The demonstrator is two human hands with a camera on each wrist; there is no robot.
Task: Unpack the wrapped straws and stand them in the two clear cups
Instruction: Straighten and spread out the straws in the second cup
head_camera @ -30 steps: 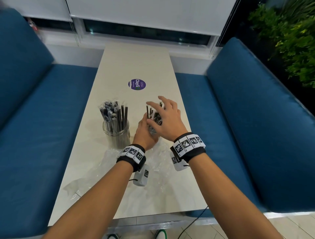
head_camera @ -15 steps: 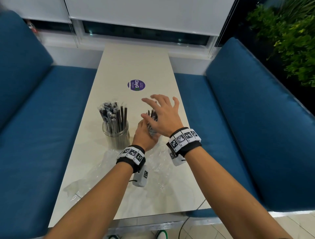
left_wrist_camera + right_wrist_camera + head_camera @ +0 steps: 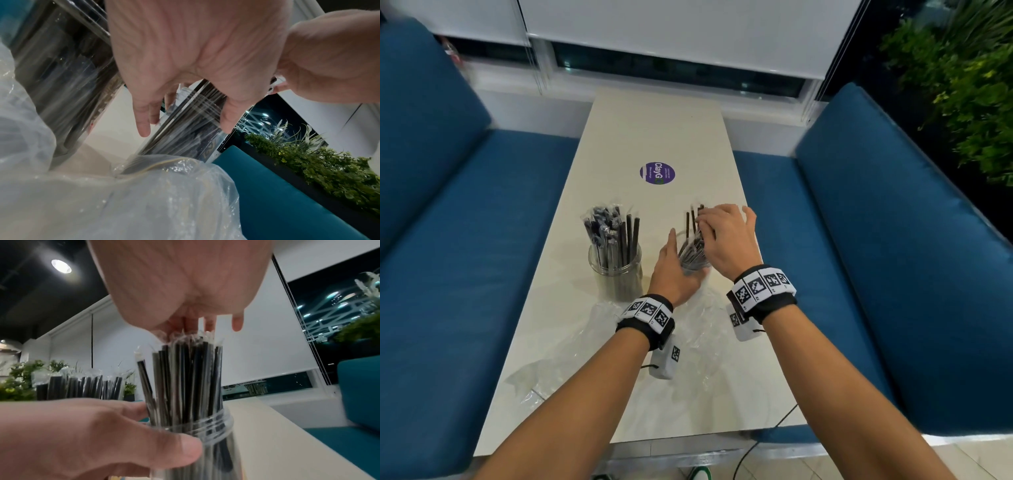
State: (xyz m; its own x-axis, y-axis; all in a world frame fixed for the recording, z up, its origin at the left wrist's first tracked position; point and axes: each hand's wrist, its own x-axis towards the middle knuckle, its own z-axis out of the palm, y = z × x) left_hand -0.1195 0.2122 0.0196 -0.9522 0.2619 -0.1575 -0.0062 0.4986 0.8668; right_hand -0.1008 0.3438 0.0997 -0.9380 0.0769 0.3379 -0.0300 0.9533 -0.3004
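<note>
Two clear cups stand on the beige table (image 3: 654, 130). The left cup (image 3: 616, 270) (image 3: 82, 387) is full of black wrapped straws. My left hand (image 3: 671, 270) (image 3: 195, 56) (image 3: 92, 434) grips the right cup (image 3: 693, 265) (image 3: 216, 426) (image 3: 191, 129) round its wall, thumb on the near side. A bundle of black wrapped straws (image 3: 689, 222) (image 3: 185, 378) stands in that cup. My right hand (image 3: 726, 236) (image 3: 185, 280) (image 3: 329, 56) hovers over it, its fingertips (image 3: 209, 324) touching the straw tops.
Crumpled clear plastic wrapping (image 3: 585, 335) (image 3: 123, 203) lies on the table under my wrists. A round purple sticker (image 3: 657, 173) sits further back. Blue benches (image 3: 465, 274) (image 3: 893, 274) flank the table. Green plants (image 3: 962, 85) stand at the right. A black cable (image 3: 774, 428) hangs off the front edge.
My right hand, first spread above the straws, has come down so its fingers bend onto the straw tops. The left hand has kept its grip on the right cup.
</note>
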